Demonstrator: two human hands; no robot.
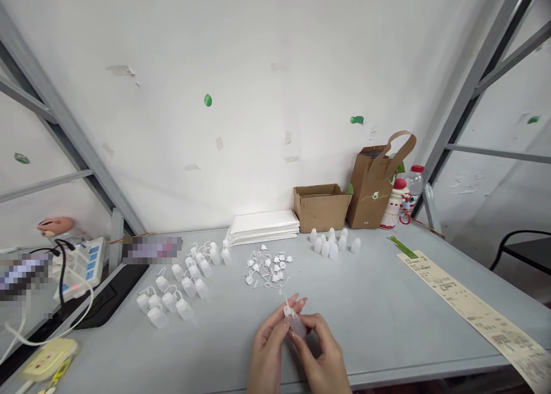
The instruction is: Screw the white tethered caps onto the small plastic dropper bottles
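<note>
White wall [249,50], grey table [387,319]: left hand [271,336] and right hand [321,351] share a closed grip on one bottle [297,325]

L hand [271,336] & R hand [321,348] v. close tog., fingers [317,323] bent inward, pinching.

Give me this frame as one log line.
left hand: holding small bottle; right hand: holding same bottle; ahead: loose white caps; left: looped-cap bottles; right: bottles without loops; back: cardboard box
</note>
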